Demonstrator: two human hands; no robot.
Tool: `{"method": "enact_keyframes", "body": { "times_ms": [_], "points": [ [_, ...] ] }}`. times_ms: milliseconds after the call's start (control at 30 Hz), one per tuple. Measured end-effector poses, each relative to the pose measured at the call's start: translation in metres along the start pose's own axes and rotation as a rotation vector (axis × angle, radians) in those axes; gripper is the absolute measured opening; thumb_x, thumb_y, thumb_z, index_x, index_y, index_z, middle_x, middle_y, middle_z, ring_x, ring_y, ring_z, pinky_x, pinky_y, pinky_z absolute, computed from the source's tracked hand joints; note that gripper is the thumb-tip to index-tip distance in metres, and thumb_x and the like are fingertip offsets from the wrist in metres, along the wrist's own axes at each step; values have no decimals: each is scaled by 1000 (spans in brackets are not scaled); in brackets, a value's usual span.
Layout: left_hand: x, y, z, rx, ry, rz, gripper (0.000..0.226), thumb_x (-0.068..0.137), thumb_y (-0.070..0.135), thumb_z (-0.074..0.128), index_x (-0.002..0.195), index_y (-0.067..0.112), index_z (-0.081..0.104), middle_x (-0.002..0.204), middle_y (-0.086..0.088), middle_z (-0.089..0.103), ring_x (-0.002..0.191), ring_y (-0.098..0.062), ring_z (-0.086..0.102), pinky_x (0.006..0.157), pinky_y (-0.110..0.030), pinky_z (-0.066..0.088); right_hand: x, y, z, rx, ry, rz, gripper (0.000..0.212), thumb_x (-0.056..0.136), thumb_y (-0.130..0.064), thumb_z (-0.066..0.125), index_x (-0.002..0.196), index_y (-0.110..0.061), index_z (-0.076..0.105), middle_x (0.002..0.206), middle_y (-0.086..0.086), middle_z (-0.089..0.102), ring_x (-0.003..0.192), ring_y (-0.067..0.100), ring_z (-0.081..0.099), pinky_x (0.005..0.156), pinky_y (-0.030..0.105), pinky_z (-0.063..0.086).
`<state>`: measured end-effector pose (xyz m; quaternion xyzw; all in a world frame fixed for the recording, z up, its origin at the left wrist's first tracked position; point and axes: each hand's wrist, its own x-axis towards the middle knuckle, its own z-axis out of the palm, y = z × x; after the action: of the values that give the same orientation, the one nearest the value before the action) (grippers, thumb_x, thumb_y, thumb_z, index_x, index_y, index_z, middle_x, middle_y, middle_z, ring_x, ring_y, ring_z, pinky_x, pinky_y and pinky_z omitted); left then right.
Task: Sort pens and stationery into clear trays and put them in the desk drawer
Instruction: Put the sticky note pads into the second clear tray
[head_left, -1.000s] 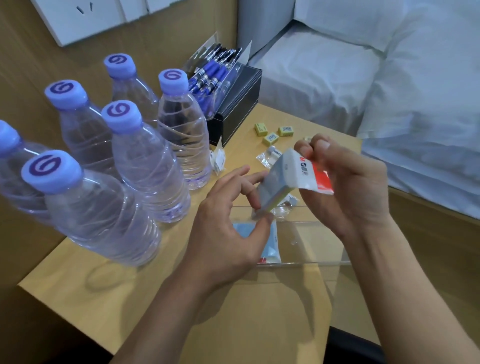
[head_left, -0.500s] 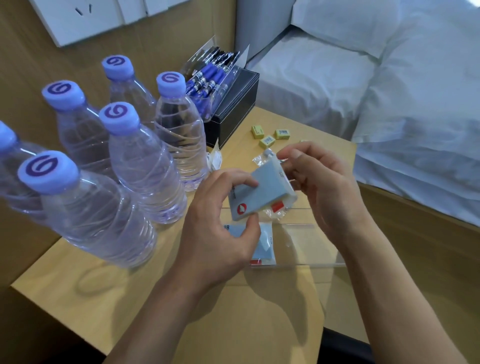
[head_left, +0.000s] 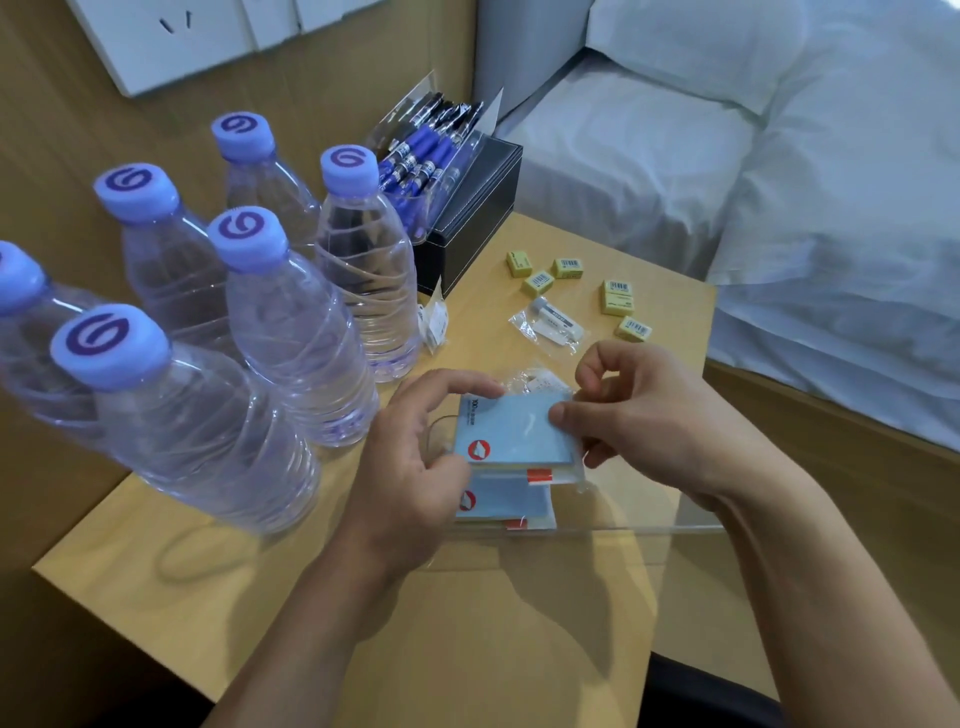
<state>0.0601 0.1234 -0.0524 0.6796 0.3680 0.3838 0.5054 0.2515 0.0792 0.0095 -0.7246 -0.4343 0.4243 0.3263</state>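
Sticky-note pad (head_left: 514, 428), blue, wrapped: held flat over the clear tray (head_left: 639, 530), directly above a second pad (head_left: 501, 506) already inside. Left hand (head_left: 415, 467) pinches its 9 o'clock edge; right hand (head_left: 644, 415) its 3 o'clock corner. Step: stacking pads. Next, probably: lower squarely, release. Erasers (head_left: 618, 297) wait at 1 o'clock.

- Bottle caps (head_left: 109, 346) each carried a purple swirl logo, no words.
- Blue sticky-note pad (head_left: 511, 431) showed a red-and-white emblem; its edge print was too small to read.
- Yellow erasers (head_left: 618, 297) bore barcodes, digits illegible.
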Motion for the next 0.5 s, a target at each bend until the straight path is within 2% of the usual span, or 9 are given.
{"method": "enact_keyframes", "body": {
  "times_ms": [67,133,233,300,367,433,500],
  "points": [
    [0,-1,2,-83,35,-90,48,65,5,41,100,22,70,95,-1,70,82,-27,71,59,-56,56,0,1,2,-77,-6,14,34,89,-12,74,71,-15,46,59,0,64,52,11,60,56,30,54],
    [1,-2,6,-68,57,-135,41,68,10,43,96,24,70,91,3,70,78,-21,70,58,-48,56,1,2,5,-132,-19,20,35,89,-12,73,70,-15,45,63,4,64,52,14,60,55,29,53],
    [2,-6,12,-18,37,-199,37,68,15,45,94,27,69,87,4,69,75,-21,65,55,-39,51,1,7,10,-175,-41,6,36,89,-8,71,67,-16,43,59,4,59,54,17,60,63,40,55],
    [3,-9,14,29,6,-212,38,67,16,44,95,28,68,88,6,69,79,-17,65,57,-35,51,0,13,13,-221,-48,-10,35,87,-8,70,66,-17,42,60,3,56,58,19,59,65,41,53],
    [3,-11,14,69,-6,-209,40,67,16,44,96,29,67,96,11,69,91,-6,65,68,-26,51,0,18,16,-264,-62,-17,34,86,-11,69,66,-18,43,63,3,54,62,23,58,69,47,54],
    [4,-11,14,85,-18,-206,42,65,15,44,97,30,67,103,11,69,101,-2,63,77,-27,53,0,22,19,-271,-61,-10,33,86,-14,70,67,-19,45,65,4,55,67,32,62,74,51,55],
    [4,-10,14,84,-20,-207,42,66,16,44,97,29,67,103,11,70,104,-3,62,79,-27,54,-1,23,23,-248,-25,-9,30,86,-17,72,68,-18,48,67,8,61,74,34,68,74,50,56]
  ]
}}
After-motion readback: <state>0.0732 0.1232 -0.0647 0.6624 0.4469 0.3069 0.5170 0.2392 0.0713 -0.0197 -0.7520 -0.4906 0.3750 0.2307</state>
